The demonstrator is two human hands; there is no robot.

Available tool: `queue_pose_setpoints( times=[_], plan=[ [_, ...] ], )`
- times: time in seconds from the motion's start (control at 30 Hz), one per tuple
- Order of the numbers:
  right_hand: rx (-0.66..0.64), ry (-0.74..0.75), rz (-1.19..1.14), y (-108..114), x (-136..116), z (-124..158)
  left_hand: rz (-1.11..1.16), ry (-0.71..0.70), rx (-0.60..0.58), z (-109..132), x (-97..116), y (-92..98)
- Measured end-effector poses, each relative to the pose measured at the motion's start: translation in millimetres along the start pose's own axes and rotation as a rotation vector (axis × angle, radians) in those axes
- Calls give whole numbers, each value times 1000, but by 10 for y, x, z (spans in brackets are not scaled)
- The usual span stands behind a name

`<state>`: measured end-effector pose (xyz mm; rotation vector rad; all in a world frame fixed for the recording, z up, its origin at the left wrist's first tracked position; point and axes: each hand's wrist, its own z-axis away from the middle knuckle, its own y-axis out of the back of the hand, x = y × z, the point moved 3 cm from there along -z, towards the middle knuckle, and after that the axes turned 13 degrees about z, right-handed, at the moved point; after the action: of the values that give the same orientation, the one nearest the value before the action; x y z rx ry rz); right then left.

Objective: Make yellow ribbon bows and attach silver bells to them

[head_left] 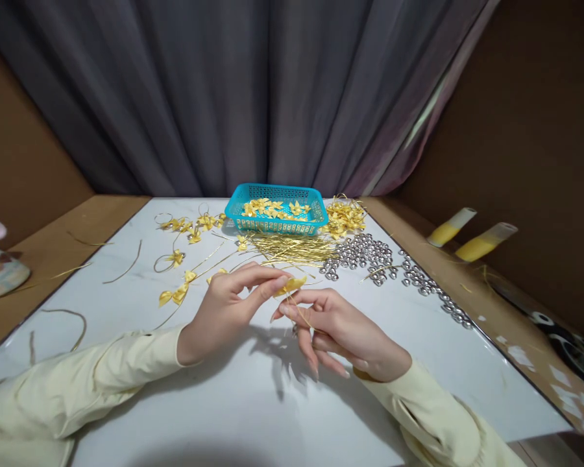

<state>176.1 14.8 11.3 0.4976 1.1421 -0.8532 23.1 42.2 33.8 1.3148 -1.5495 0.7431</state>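
My left hand pinches a small gold ribbon bow between thumb and fingertips, just above the white table top. My right hand is right beside it, its fingers curled around a thin gold wire that runs down from the bow. Both hands meet over the middle of the table, in pale yellow sleeves.
A turquoise basket holding gold bows stands at the back. A bundle of gold wires lies in front of it, a heap of gold bows and silver beads to its right. Finished bows on wires lie left. Two yellow tubes rest at far right.
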Motion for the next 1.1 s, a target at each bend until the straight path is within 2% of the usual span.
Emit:
queue_pose_setpoints(
  times=[0.2, 0.33, 0.53, 0.73, 0.93, 1.1],
  plan=[
    [250, 128, 111, 99, -88, 78, 87, 115, 1, -34, -33, -1],
    [359, 164, 253, 123, -102, 128, 163, 161, -7, -43, -45, -16],
    [392, 227, 309, 104, -101, 137, 172, 194, -44, -38, -42, -48],
    [435, 264, 348, 62, -154, 147, 70, 180, -109, -29, -39, -40],
    [474, 303, 376, 43, -158, 163, 78, 162, -143, -2, 18, -51],
    [476, 342, 384, 12, -161, 168, 47, 148, -118, 22, 30, -61]
  ],
)
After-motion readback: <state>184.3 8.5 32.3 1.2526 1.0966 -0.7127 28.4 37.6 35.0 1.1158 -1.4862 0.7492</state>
